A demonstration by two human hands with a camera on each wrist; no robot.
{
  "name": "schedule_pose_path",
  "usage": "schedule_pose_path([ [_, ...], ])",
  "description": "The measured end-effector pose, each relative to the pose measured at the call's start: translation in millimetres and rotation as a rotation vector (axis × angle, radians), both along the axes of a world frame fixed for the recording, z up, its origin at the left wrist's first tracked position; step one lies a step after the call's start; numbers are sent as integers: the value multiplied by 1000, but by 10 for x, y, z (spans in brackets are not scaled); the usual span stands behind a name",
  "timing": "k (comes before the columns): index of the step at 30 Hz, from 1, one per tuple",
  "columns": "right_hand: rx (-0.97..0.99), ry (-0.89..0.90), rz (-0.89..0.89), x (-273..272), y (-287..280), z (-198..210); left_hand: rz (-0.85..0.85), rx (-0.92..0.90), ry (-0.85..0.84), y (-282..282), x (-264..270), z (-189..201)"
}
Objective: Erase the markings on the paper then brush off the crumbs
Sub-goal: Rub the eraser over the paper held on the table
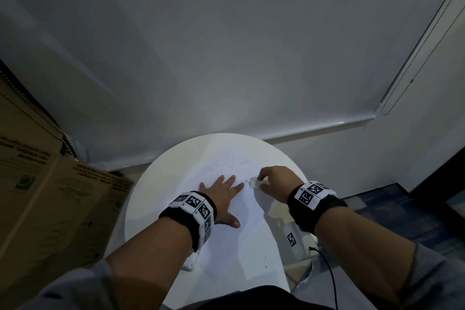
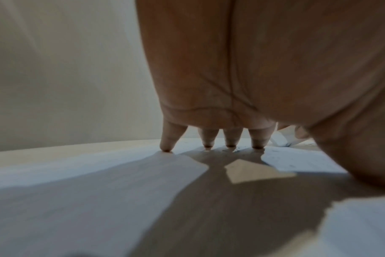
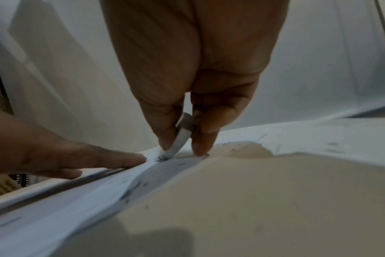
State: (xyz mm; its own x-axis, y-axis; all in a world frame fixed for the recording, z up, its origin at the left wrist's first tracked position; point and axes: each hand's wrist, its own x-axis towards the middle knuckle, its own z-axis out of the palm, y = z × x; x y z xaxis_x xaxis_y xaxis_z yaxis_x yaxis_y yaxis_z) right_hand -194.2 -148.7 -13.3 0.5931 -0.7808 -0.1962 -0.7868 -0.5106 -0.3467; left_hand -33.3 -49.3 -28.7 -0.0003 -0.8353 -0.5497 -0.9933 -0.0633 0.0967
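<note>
The left hand point(image 1: 221, 192) lies flat with spread fingers on the paper point(image 1: 226, 246), while just right the right hand point(image 1: 275, 180) pinches a white eraser point(image 1: 253, 182) down onto it among dark crumbs point(image 1: 234, 163).

White paper point(image 1: 226, 246) lies flat, speckled with dark crumbs point(image 1: 234, 162); white eraser point(image 1: 253, 182) tip touches it.

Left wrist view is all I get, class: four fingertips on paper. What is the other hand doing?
Observer: The right hand pinches a white eraser, tip on the paper.
Operator: Any crumbs yet?
Observer: Yes, dark crumbs lie scattered beyond the left hand in the head view.
Operator: What supports the sheet?
Observer: A round white table, with a cardboard box to its left.
</note>
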Motion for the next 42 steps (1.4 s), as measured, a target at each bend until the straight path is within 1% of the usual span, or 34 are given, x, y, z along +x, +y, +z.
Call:
schedule_pose_path([
  [3,-4,-41,14,42,16,-12,21,14,4,29,47,-7],
  [5,26,-85,23,43,51,-14,15,10,2,34,61,-22],
  [6,57,-83,59,43,73,-9,12,6,3,33,65,-29],
  [8,127,-22,160,56,125,7,11,-4,9,27,70,-39],
  [9,127,4,183,64,134,11,10,-8,11,23,73,-45],
  [10,105,3,170,64,120,6,9,-7,12,20,72,-46],
  [13,31,-46,44,35,56,-16,12,-5,15,9,73,-66],
  [15,73,-40,73,36,89,-14,13,-11,13,11,75,-66],
  [18,182,16,199,59,179,17,12,-13,15,11,67,-54],
  [19,173,28,212,70,169,21,13,-11,16,12,65,-50],
  [22,64,15,136,94,105,52,12,-7,12,15,64,-42],
  [23,59,6,131,94,112,61,11,-6,12,13,63,-46],
  [27,200,63,258,106,239,42,9,-9,17,14,61,-40],
  [29,156,51,204,104,186,32,12,-8,16,16,60,-39],
  [32,74,-8,47,78,61,35,12,-8,13,13,60,-40],
  [33,87,-15,41,71,62,35,12,-9,13,11,59,-43],
  [37,193,62,148,79,145,31,17,-12,16,10,60,-53],
  [40,107,9,59,58,27,53,19,-6,17,13,65,-53],
  [42,110,-12,41,21,-4,49,17,-8,16,13,63,-56],
])
